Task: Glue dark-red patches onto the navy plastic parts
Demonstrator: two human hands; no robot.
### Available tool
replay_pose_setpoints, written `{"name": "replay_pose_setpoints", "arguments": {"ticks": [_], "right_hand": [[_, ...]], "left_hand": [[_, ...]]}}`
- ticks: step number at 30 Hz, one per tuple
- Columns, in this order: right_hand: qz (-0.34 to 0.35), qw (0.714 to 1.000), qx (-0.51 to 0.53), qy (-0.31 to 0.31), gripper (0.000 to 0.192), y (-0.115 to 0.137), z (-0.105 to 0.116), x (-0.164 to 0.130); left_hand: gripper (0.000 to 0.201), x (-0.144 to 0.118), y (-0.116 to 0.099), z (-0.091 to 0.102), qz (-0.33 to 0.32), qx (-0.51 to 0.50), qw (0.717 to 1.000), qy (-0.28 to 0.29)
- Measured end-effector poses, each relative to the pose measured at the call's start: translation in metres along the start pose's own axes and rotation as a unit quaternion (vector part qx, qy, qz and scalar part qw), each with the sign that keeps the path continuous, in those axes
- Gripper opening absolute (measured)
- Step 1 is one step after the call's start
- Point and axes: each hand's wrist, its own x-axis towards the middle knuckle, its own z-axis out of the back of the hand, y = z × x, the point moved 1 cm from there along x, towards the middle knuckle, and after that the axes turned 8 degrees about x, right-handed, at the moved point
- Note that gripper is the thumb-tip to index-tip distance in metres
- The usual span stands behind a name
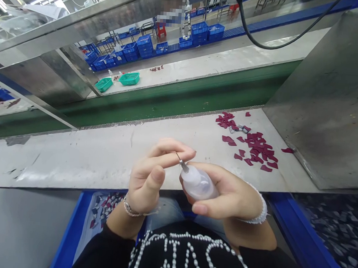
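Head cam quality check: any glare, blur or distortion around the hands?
Head view: lighting even, hands sharp; right hand grips the translucent bottle, left hand at its needle tip. Ceiling lights blow out top left. Wide-angle bending on the steel shelf. One patch at top centre is pixelated.

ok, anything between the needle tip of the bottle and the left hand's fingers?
Nothing visible. The right hand holds the squeeze bottle, and its needle tip already sits against the left hand at its pinched fingers. The maroon pieces lie apart on the table.
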Motion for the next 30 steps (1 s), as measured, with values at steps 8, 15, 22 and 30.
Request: {"name": "replay_pose_setpoints", "arguments": {"ticks": [8, 15, 22, 30], "right_hand": [[0.015, 1.000, -0.021, 0.016, 0.025, 0.005, 0.000, -0.001], [-0.003, 0.999, -0.038, -0.007, 0.026, 0.004, -0.001, -0.009], [-0.005, 0.999, -0.044, -0.015, 0.024, 0.003, 0.000, -0.008], [0.019, 0.999, -0.035, -0.005, 0.026, 0.005, 0.000, -0.006]], "left_hand": [[0.046, 0.003, 0.001, -0.007, 0.040, -0.088, 0.994, 0.043], [0.022, 0.008, -0.007, 0.000, -0.008, 0.003, 1.000, -0.023], [0.014, 0.009, -0.012, -0.003, -0.052, 0.077, 0.993, -0.069], [0.010, 0.011, -0.013, -0.005, -0.071, 0.115, 0.987, -0.085]]}}
